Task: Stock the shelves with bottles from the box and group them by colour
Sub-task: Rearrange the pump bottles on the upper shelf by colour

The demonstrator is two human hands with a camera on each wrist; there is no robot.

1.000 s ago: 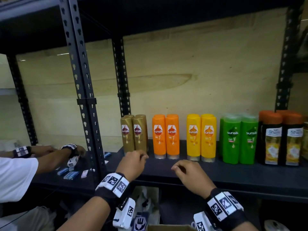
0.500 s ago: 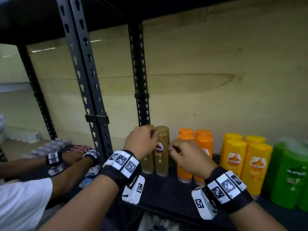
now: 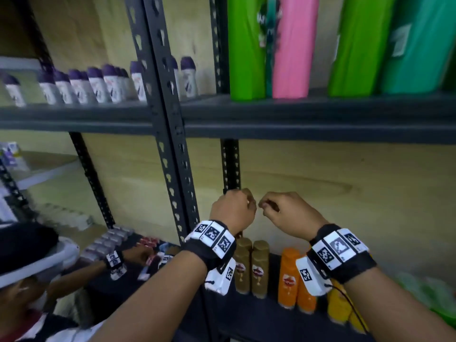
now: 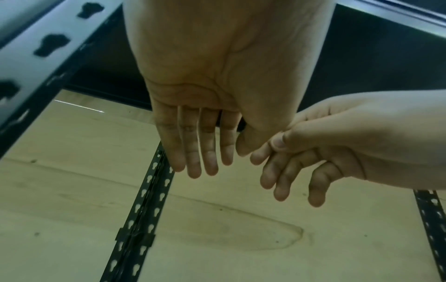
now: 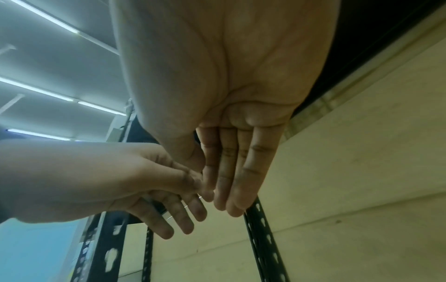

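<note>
Both my hands hover side by side in the gap between two shelves, holding nothing. My left hand [image 3: 233, 211] and right hand [image 3: 283, 213] are above the gold bottles [image 3: 251, 267] and apart from them. In the left wrist view the left hand's fingers [image 4: 200, 162] hang nearly straight; in the right wrist view the right hand's fingers [image 5: 231, 187] do too. Beside the gold pair on the lower shelf [image 3: 259, 314] stand orange bottles [image 3: 288, 280], yellow bottles [image 3: 340, 307] and blurred green ones [image 3: 431, 292]. The upper shelf [image 3: 320, 119] carries a green bottle [image 3: 245, 45], a pink bottle [image 3: 292, 45], another green one [image 3: 357, 45] and a teal bottle [image 3: 417, 45].
A black perforated upright post [image 3: 170, 144] stands just left of my left hand. White bottles with purple caps [image 3: 81, 87] line the upper shelf of the left bay. Another person's hands [image 3: 138, 255] work among small packs on the lower left shelf; their cap [image 3: 24, 243] is at the lower left.
Both hands have come off the gold bottles' tops and risen above them. The view has tilted up, bringing the upper shelf and its bottles into sight.
</note>
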